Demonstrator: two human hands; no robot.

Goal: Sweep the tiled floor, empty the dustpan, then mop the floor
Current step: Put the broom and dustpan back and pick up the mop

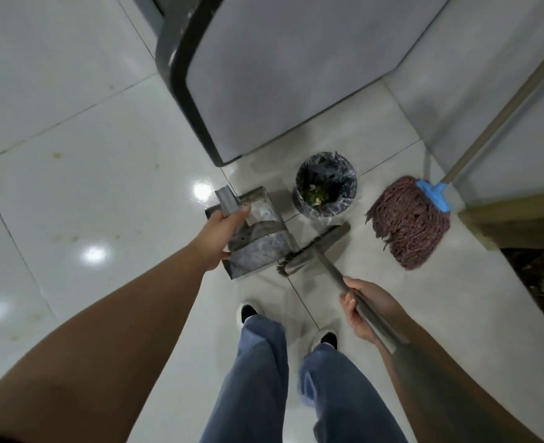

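Note:
My left hand grips the handle of a grey metal dustpan, which sits low over the tiled floor. My right hand is closed around the metal broom handle; the broom head lies just right of the dustpan's edge, touching or nearly touching it. A small round bin with a black liner and some waste inside stands just beyond the dustpan. A reddish string mop with a blue clamp rests on the floor to the right, its wooden handle leaning up and right.
A large grey-and-white appliance stands behind the bin. A wooden ledge and a white wall close off the right side. My legs in blue trousers and two shoes are below the dustpan. Open tiles stretch to the left.

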